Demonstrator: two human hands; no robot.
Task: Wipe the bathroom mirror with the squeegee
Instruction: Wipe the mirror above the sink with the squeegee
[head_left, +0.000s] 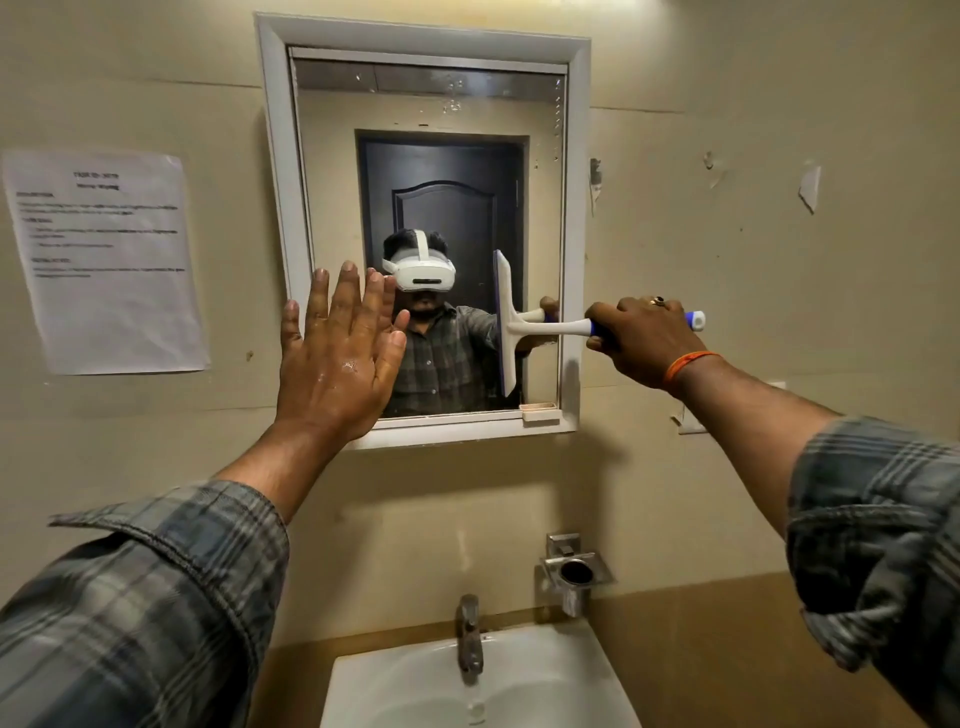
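Note:
The bathroom mirror (431, 109) hangs on the wall in a white frame, with water drops near its top edge. A white squeegee (511, 332) with a blue-tipped handle lies against the glass at the lower right, its blade upright. My right hand (644, 340) grips the handle from the right, past the mirror's frame. My left hand (340, 358) lies flat with straight, spread fingers on the lower left of the mirror, over the frame's edge.
A white sink (597, 670) with a metal tap (469, 639) sits below the mirror. A metal cup holder (575, 571) is fixed to the wall at the right. A printed sheet (109, 260) is stuck on the wall at the left.

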